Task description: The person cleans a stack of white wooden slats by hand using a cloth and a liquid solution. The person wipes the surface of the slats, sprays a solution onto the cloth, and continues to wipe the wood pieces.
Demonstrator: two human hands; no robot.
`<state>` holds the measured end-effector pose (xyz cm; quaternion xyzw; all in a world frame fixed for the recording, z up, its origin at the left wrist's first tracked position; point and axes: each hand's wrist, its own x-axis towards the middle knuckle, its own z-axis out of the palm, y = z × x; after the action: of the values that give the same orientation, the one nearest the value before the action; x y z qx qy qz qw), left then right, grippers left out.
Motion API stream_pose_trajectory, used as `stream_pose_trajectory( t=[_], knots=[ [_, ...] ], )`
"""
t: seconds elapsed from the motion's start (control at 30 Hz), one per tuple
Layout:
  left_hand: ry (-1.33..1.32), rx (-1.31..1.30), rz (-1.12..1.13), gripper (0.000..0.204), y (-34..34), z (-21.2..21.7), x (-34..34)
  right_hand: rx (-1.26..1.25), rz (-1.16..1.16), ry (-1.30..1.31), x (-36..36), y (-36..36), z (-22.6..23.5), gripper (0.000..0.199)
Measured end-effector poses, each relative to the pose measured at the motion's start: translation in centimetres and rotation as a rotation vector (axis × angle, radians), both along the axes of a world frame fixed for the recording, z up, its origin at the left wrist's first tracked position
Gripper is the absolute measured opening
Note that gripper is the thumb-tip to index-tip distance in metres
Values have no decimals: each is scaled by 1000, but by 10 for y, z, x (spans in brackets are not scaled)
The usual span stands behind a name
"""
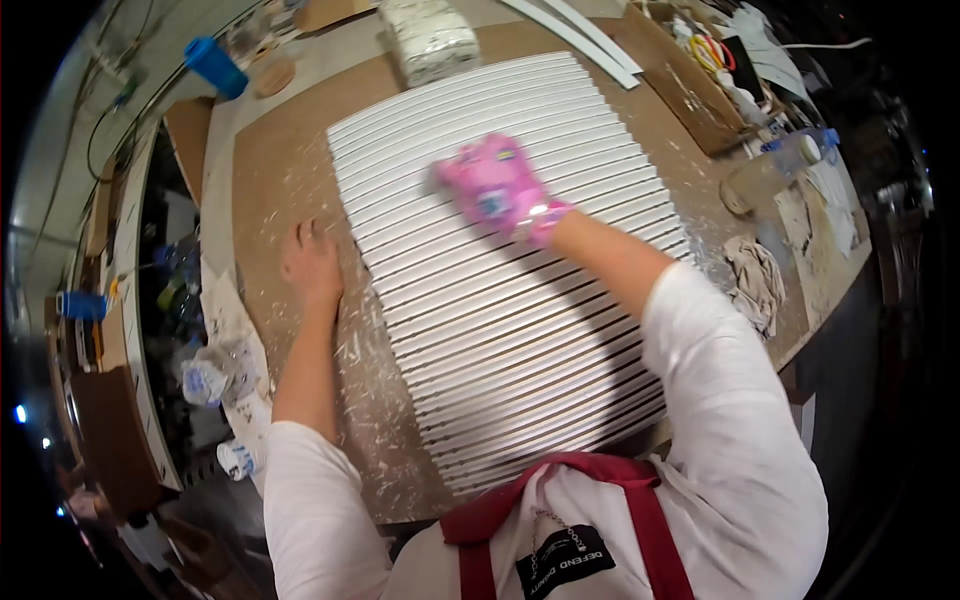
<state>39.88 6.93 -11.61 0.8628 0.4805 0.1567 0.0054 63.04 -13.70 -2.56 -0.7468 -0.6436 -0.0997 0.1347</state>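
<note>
While narrow white slats (480, 300) lie parallel on a brown board (285, 150), dark gaps between them, the pink-gloved right grip (495, 187) is over them, its closure unclear; left of the slats rests the bare left grip (313, 265), loosely spread; to their right, a crumpled cloth (756, 285).

Smooth white slats (450, 290), their faces bearing a soft sheen, line a matt brown board (275, 170) roughened by pale flecks and smears. A pink glove (495, 185) shows bright highlights at the cuff — whether it is cloth or plastic cannot be told. A white bundle (430, 42) looks glossy and crinkled, like plastic film; a blue bottle (215, 68) appears smooth plastic. Dull cardboard forms an open box (685, 85), see-through plastic a clear bottle (750, 188) — and creased, matt cloth a beige rag (755, 285), a white sleeve (735, 370) and a red apron (505, 505).
</note>
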Motion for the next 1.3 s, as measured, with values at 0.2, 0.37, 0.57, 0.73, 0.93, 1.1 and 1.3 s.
stream_pose_trajectory(
  t=[0.2, 0.37, 0.57, 0.73, 0.93, 1.1, 1.3],
  knots=[
    [-4, 33, -66, 44, -9, 2, 18, -20, -717, -182, 194, -186, -15, 29],
    [40, 13, -1, 45, -4, 4, 3, 52, -225, -14, 126, -139, -4, 27],
    [120, 123, -6, 49, 6, -3, 10, 189, -451, -82, 153, -115, 17, 28],
    [-15, 39, -6, 46, 2, -1, 4, 76, 122, 12, -26, 71, 21, 18],
    [-55, 62, -16, 45, -9, 9, 3, -119, 19, -82, -1, 98, 3, 17],
    [-28, -16, -19, 46, -9, 10, 17, -27, 68, -81, -34, 97, 9, 10],
    [-15, -15, 11, 45, -4, 7, -2, 300, 75, -57, 21, 42, -13, 18]
  ],
)
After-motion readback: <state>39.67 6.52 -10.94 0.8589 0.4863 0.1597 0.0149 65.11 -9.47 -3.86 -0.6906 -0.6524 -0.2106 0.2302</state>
